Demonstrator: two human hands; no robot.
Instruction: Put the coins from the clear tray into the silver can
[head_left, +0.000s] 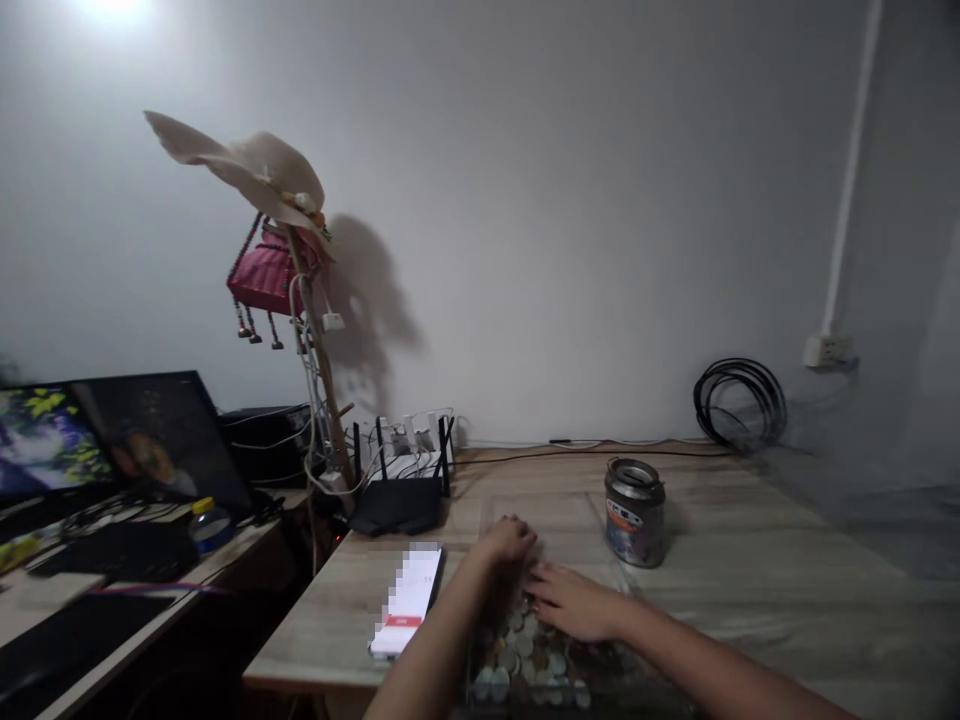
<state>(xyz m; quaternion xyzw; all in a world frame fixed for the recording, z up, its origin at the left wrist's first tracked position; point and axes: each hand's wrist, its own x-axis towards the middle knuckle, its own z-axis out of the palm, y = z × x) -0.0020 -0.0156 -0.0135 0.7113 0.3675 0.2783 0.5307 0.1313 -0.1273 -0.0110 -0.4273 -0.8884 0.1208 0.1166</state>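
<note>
A heap of coins [529, 662] lies on the wooden table [750, 590] right in front of me. My left hand [508, 541] rests at the far edge of the heap, fingers curled down onto the table. My right hand [574, 603] lies flat over the coins with its fingers stretched toward the left hand. Whether either hand holds a coin is hidden. A metal tin can [634, 511] with an open slotted top stands upright just right of the hands. A phone [409, 599] with a lit screen lies on the table to the left of my left forearm.
A black router [399, 493] and a power strip with plugs stand at the table's back left. A stand holds a straw hat [251, 165] and a pink bag [264, 276]. A coiled black cable [739, 402] leans on the wall. Monitors [112, 435] sit on a lower desk at left.
</note>
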